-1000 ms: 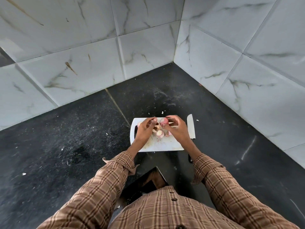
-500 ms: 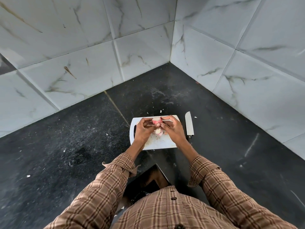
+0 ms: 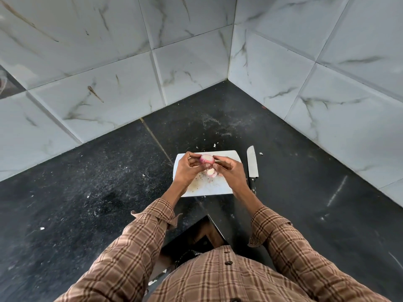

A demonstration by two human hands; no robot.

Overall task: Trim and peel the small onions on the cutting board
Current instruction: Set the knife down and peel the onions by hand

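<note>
Both hands pinch one small onion (image 3: 206,158) in the middle of the frame.
Left hand (image 3: 188,168) and right hand (image 3: 229,171) grip its sides; it looks light, slippery, with thin skin.

Both hands, left hand (image 3: 187,168) and right hand (image 3: 229,171), are now lifting one small pink-skinned onion (image 3: 206,159) above the white plastic cutting board (image 3: 218,188), pinching it between fingertips.

Black speckled countertop (image 3: 87,192), marble-veined wall tiles (image 3: 109,88), brown plaid shirt (image 3: 218,277)
</note>
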